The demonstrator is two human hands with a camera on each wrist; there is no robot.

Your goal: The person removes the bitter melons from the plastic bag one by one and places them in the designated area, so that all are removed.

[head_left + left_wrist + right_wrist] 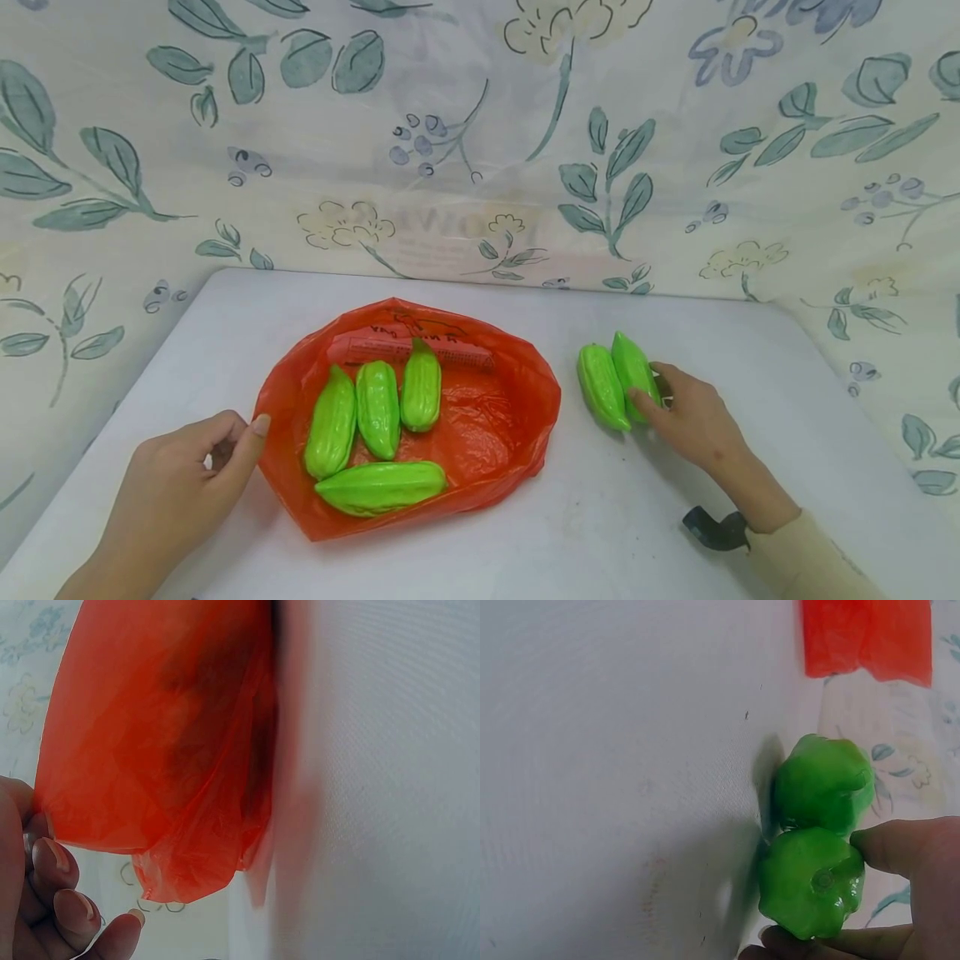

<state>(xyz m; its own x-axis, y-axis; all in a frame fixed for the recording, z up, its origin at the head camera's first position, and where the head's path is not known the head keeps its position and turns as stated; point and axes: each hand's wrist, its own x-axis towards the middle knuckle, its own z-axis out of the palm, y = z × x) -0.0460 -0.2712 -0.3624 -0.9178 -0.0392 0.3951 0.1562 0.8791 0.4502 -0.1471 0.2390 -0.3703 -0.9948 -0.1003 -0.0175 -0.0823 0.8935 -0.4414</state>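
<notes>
An orange-red plastic bag lies with its mouth spread wide, and several bright green, ridged bitter gourds rest inside. My left hand pinches the left rim of the bag between thumb and forefinger; its other fingers curl loosely below in the left wrist view. Right of the bag, two more gourds lie side by side on the table. My right hand grips the right-hand gourd, thumb on one side and fingers on the other. The left-hand gourd sits against it, untouched by the fingers.
The white table runs back to a floral-patterned sheet that hangs behind and along the sides. A dark strap end hangs at my right wrist, beside a beige sleeve.
</notes>
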